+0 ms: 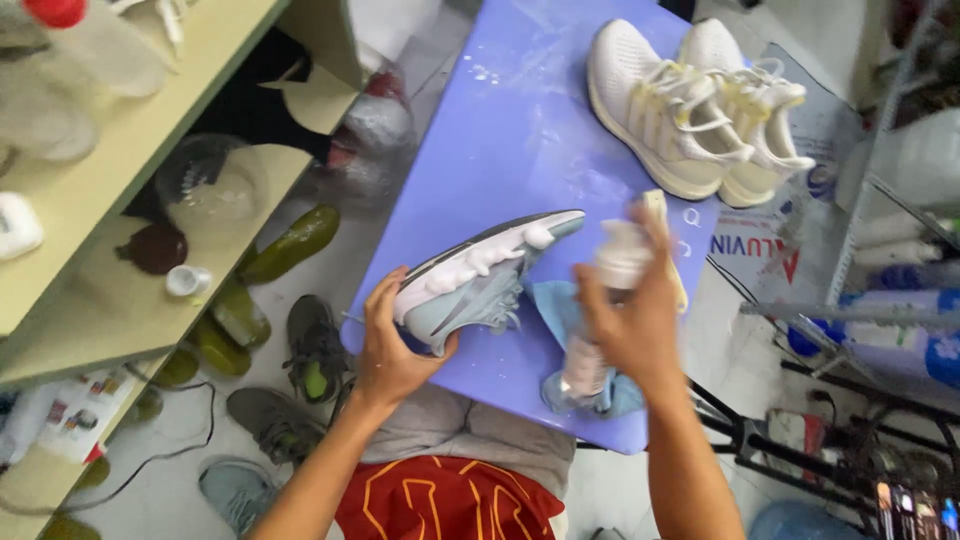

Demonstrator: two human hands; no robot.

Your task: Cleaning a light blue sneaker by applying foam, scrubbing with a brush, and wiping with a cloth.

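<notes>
Bench (520,120): lavender top, dusted with white smears, running away from both hands.

White pair (690,105): two white laced shoes side by side at the far right of the bench, well beyond the right hand, clear of the work.

Grey shoe (480,280): lies tipped on its side, sole edge up, with white foam along the midsole. Long axis runs from the left hand, at the heel, up and rightward to the toe, which ends just left of the right hand. Left hand is the nearer; it carries the shoe.

Left hand (392,345): closed round the heel end, thumb on the near side, fingers wrapped over the sole edge.

Right hand (632,315): closed round a bottle (610,290), pale and motion-blurred, cap end pointing up toward the toe. A yellowish strip shows behind the fingers; cannot tell what it is.

Cloth (560,310): light blue, on the bench between the two hands and under the right one, partly under the shoe. Nothing else lies between bottle and shoe.

Floor, left of the left hand: loose shoes (315,345), green and grey, beside a shelf (130,150).
</notes>
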